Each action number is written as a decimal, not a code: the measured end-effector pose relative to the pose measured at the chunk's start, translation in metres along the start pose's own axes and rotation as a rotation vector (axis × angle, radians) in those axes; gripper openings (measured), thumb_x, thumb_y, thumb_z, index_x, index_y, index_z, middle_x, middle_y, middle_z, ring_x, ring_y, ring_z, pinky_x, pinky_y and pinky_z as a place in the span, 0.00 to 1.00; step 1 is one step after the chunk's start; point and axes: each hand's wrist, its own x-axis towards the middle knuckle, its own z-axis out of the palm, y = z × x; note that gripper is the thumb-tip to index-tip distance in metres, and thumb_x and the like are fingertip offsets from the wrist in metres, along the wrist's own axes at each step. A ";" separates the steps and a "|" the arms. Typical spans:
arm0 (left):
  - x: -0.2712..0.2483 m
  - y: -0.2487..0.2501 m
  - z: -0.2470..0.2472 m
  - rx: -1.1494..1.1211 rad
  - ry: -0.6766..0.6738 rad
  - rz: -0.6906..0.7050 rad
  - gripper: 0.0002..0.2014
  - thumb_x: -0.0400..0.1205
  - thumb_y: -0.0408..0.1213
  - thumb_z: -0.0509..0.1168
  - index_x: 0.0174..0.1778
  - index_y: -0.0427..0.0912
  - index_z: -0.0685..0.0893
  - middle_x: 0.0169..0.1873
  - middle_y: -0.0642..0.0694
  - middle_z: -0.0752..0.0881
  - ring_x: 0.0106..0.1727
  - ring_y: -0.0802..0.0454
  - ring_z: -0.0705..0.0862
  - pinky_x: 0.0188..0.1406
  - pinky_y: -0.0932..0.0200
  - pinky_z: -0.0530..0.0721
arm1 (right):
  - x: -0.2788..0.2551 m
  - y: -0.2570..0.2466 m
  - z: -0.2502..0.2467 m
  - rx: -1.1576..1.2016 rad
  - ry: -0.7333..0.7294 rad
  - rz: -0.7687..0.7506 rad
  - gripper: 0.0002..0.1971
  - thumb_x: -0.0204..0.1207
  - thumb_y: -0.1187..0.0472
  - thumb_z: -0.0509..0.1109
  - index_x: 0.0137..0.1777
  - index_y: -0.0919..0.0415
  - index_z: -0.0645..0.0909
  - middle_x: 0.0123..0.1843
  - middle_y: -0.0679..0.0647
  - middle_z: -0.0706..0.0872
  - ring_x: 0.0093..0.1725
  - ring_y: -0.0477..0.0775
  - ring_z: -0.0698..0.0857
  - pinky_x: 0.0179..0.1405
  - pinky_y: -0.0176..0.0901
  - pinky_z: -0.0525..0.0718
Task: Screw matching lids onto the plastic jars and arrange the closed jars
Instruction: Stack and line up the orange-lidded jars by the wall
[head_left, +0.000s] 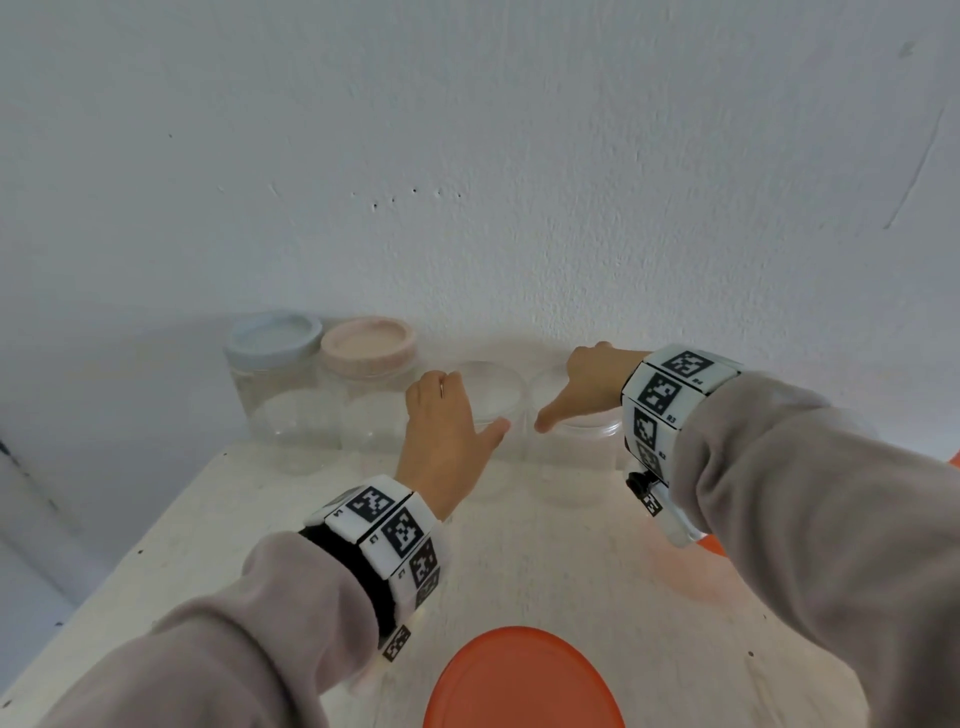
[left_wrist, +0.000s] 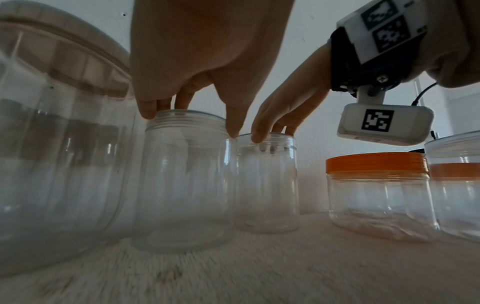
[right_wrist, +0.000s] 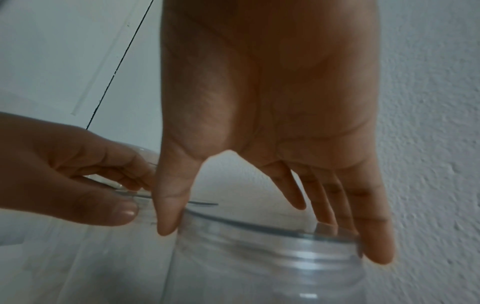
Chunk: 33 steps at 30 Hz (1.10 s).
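Two open clear jars stand side by side at the back of the table (head_left: 519, 561), near the wall (head_left: 467, 156). The left open jar (left_wrist: 185, 181) has a threaded, lidless neck; the right open jar (left_wrist: 267, 183) stands just beside it, the two close enough that contact cannot be confirmed.

The left hand (head_left: 441, 431) reaches down over the mouth of the left open jar, thumb on the near side of the rim and fingers (left_wrist: 182, 98) curled over the far side, gripping the neck from above. The right hand (head_left: 587, 384) does the same on the right open jar: in the right wrist view the thumb presses the outside of the rim on one side, the little finger lies on the outside opposite, and the middle fingers dip just inside the mouth. Both wrists are raised above the jars, palms down, sleeves drawn to the wristbands.

To the left of the gripped pair, a blue-lidded jar (head_left: 272, 379) and a pink-lidded jar (head_left: 366, 384) stand closed against the wall, touching or nearly so. To the right, an orange-lidded jar (left_wrist: 379, 193) stands closed, with another clear jar (left_wrist: 457, 185) just beside it. An orange lid (head_left: 522, 680) shows at the near edge of the head view.
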 end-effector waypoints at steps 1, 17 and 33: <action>-0.001 -0.001 -0.001 -0.002 0.005 -0.002 0.36 0.81 0.50 0.67 0.79 0.35 0.61 0.75 0.41 0.63 0.78 0.46 0.57 0.71 0.58 0.63 | 0.001 0.000 0.000 0.016 0.005 -0.003 0.41 0.68 0.34 0.73 0.75 0.58 0.69 0.69 0.58 0.73 0.53 0.54 0.72 0.48 0.46 0.72; -0.007 -0.016 -0.008 0.003 -0.014 0.036 0.32 0.82 0.46 0.66 0.78 0.36 0.64 0.74 0.43 0.66 0.77 0.48 0.58 0.73 0.59 0.62 | -0.002 -0.003 0.005 0.011 0.030 -0.052 0.43 0.73 0.31 0.67 0.79 0.59 0.65 0.75 0.58 0.67 0.71 0.60 0.74 0.58 0.49 0.73; -0.083 0.019 -0.103 -0.216 -0.627 0.529 0.26 0.72 0.67 0.61 0.66 0.68 0.76 0.63 0.77 0.73 0.66 0.76 0.72 0.61 0.77 0.72 | -0.157 0.080 -0.028 0.136 0.208 -0.239 0.36 0.72 0.33 0.66 0.79 0.43 0.66 0.75 0.43 0.70 0.67 0.46 0.72 0.61 0.39 0.68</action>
